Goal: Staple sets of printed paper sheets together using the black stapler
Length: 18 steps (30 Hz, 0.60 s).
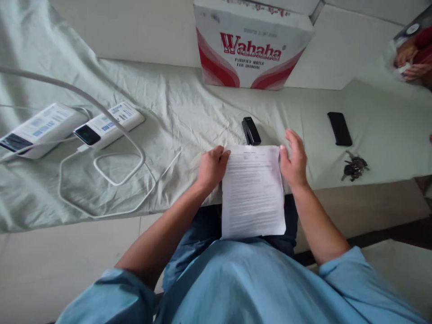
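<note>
Paper sheets (253, 189) — left hand (211, 168) gripping top corner, right hand (294, 159) open, touching edge

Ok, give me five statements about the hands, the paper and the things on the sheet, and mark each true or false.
1. The left hand grips the paper's left edge. True.
2. The right hand's fingers are clenched in a fist. False: they are spread open at the right edge.
3. The black stapler lies just beyond the paper. True.
4. The keys lie left of the paper. False: right, near the black phone.
5. The Wahaha box lies flat and crushed. False: it stands upright.
</note>
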Motion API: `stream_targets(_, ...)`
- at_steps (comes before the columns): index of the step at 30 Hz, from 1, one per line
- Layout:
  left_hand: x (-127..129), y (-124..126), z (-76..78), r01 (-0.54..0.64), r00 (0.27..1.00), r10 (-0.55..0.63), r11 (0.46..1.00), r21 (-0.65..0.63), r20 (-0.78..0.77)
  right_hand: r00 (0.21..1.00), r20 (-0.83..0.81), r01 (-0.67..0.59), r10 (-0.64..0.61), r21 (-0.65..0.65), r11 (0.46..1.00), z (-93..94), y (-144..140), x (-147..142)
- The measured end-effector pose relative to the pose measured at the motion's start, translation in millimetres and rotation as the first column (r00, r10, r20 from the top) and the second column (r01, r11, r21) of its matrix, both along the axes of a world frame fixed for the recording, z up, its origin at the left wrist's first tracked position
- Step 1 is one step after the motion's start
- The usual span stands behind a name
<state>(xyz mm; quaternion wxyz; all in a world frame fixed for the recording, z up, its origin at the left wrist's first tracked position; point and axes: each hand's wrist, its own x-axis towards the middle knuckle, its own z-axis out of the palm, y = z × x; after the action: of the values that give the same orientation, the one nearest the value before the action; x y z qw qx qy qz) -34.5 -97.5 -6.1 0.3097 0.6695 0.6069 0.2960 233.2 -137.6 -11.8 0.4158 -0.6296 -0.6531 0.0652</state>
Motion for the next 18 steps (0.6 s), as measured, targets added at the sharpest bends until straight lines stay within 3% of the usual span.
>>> stream_targets(3, -18.8, -14.3, -1.5, -0.03, 0.989, 0.026, 0.999, 0.025, 0.145, 0.926, -0.356, 0.099, -0.127, -0.096, 0.99, -10.8, -29.0, 17.4)
stream_targets(6, -29.7, -18.4, -1.4, -0.015, 0.955, 0.003, 0.999, 0.036, 0.297, 0.795, -0.59, -0.025, -0.141, -0.264, 0.964, -18.4, -54.1, 16.7)
stream_targets(9, -31.9, -12.8, 0.1, 0.006, 0.874, -0.008, 1.0, 0.006, 0.486, 0.741, -0.66, -0.137, -0.124, -0.329, 0.934, -14.7, -64.8, 5.2)
stream_targets(12, -28.6, -3.2, 0.9, -0.027, 0.745, 0.056, 0.998, -0.054, 0.664, 0.735, -0.671, -0.188, -0.091, -0.331, 0.925, -5.1, -59.7, -6.3)
stream_targets(15, -24.8, 3.6, -0.2, -0.043, 0.535, 0.123, 0.992, -0.119, 0.836, 0.777, -0.627, -0.167, -0.057, -0.293, 0.942, 1.4, -42.8, -12.4)
stream_targets(17, -24.3, 4.1, -1.5, 0.062, 0.407, 0.152, 0.979, -0.193, 0.901, 0.797, -0.601, -0.105, -0.06, -0.235, 0.966, 2.3, -27.6, -13.0)
stream_targets(18, -24.7, 3.3, -2.2, 0.143, 0.384, 0.161, 0.962, -0.231, 0.909, 0.796, -0.602, -0.081, -0.062, -0.208, 0.975, 1.8, -19.7, -12.5)
